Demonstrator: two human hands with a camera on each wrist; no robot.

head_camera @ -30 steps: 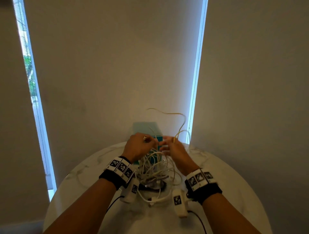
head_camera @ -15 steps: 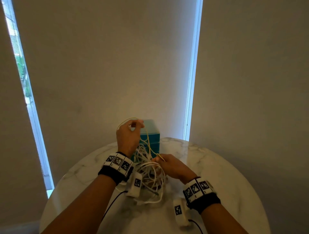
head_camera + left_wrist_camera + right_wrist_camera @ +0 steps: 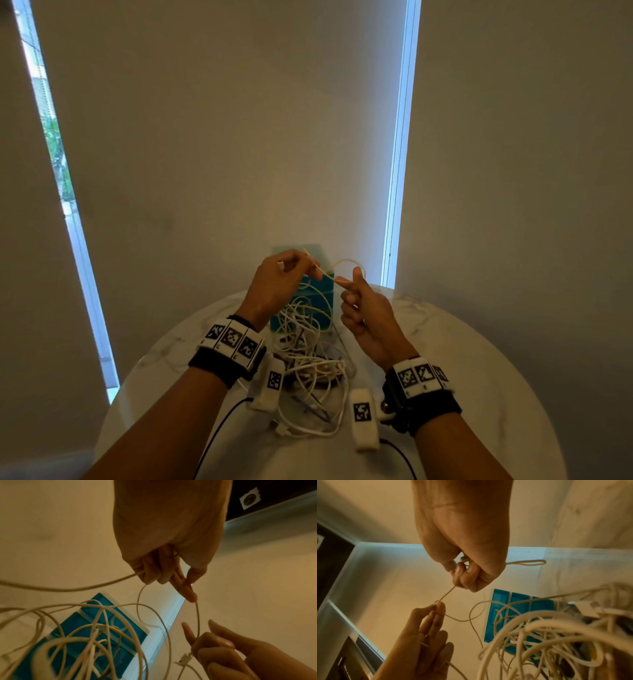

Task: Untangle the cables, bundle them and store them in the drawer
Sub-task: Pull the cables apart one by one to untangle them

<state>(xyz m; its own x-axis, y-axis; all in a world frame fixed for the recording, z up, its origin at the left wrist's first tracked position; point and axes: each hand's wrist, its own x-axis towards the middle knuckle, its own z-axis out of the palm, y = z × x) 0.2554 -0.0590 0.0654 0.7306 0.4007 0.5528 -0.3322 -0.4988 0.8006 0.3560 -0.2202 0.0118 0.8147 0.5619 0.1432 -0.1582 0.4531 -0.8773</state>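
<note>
A tangle of white cables (image 3: 308, 363) lies on the round marble table (image 3: 462, 342), in front of a small teal drawer box (image 3: 310, 296). Both hands are raised above the tangle. My left hand (image 3: 308, 267) pinches one thin cream cable (image 3: 327, 274) at its fingertips, and a second strand leaves its curled fingers (image 3: 150, 574). My right hand (image 3: 347, 279) pinches the same cable a short way along. A loop (image 3: 349, 265) stands up behind it. In the right wrist view the right hand's fingers (image 3: 465, 577) curl round the cable and a connector, and the left hand (image 3: 436, 608) pinches the strand.
The drawer box (image 3: 518, 599) stands at the table's far edge, close to the wall and a bright window strip (image 3: 399, 154). White marker tags (image 3: 364, 421) and black wires hang from both wrists over the near tabletop. Part of the tangle hangs blurred before the wrist cameras.
The right hand has lifted off the tangle and come up to the left hand. Both now pinch one short stretch of cable, where half a second ago only the left held it high.
</note>
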